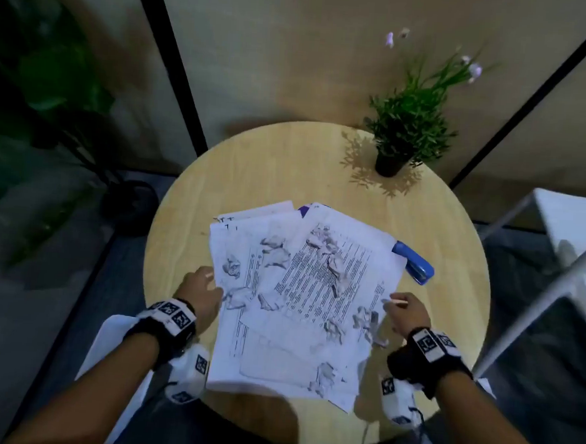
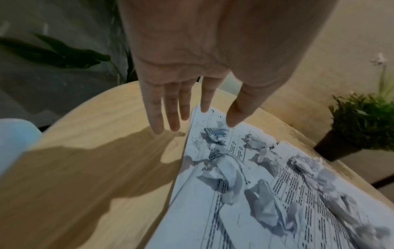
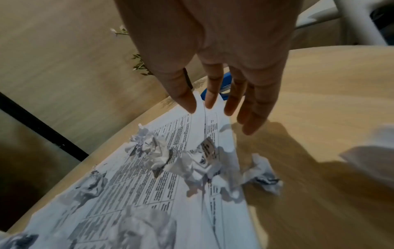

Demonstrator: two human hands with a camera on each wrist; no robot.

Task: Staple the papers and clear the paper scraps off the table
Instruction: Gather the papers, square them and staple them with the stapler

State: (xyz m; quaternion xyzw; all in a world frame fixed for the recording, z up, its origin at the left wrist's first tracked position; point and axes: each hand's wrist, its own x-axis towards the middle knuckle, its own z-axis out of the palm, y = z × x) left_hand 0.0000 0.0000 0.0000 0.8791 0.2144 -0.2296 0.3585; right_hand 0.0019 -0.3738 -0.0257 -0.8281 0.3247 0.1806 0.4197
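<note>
At the table's nine o'clock side the left hand sits with its fingers straight and spread, holding nothing; the fingertips reach the left edge of the papers, and the wrist view does not settle whether they touch the sheets or hover just above them. The papers lie in a loose, fanned pile across the middle of the round table, running from about twelve o'clock down to six, printed sides up and edges out of line. Scraps of crumpled paper are scattered over the pile; one lies at its nine o'clock edge just beside the left hand, a cluster sits toward twelve, and more lie near five and six o'clock; one scrap rests on the bare wood just off the pile's right edge. The right hand is at the pile's three o'clock edge, fingers straight and apart, gripping nothing, thumb and forefinger tips over the margin of the top sheets. A blue stapler lies at the table's two o'clock, its near end tucked under the corner of the papers; a potted plant stands at one o'clock near the rim, well apart from the pile.
</note>
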